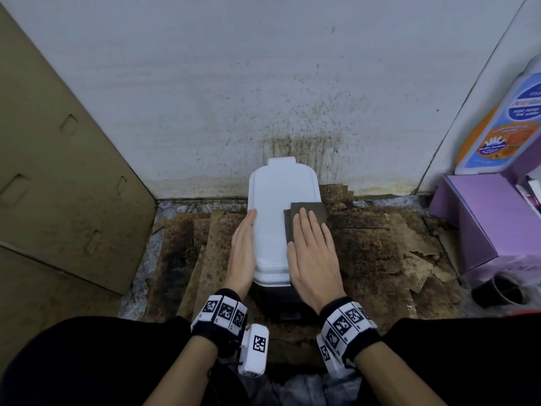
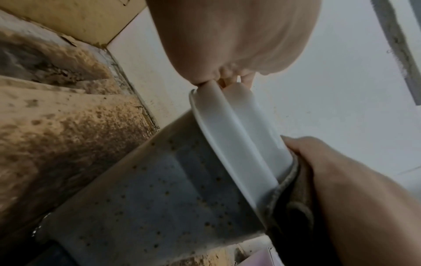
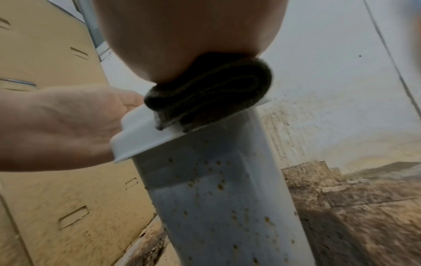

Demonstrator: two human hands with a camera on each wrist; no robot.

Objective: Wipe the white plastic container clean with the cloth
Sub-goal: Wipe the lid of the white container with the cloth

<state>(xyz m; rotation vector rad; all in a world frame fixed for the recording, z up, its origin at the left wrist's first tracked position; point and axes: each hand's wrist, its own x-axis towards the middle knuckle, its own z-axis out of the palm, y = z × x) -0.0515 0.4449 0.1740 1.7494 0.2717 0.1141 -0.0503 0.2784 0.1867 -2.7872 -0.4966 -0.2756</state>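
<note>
The white container (image 1: 278, 224) stands on stained cardboard (image 1: 380, 247) on the floor, against the spattered back wall (image 1: 263, 83). The left hand (image 1: 241, 247) lies flat along its left side, fingers straight and gripping nothing. The right hand (image 1: 313, 253) presses the folded dark cloth (image 1: 310, 212) flat onto the lid's right edge, fingers straight too. With nothing clamped, a hard stroke could slide the cloth off the rim or tip the container. The speckled sides look unwiped and easy to miss.
</note>
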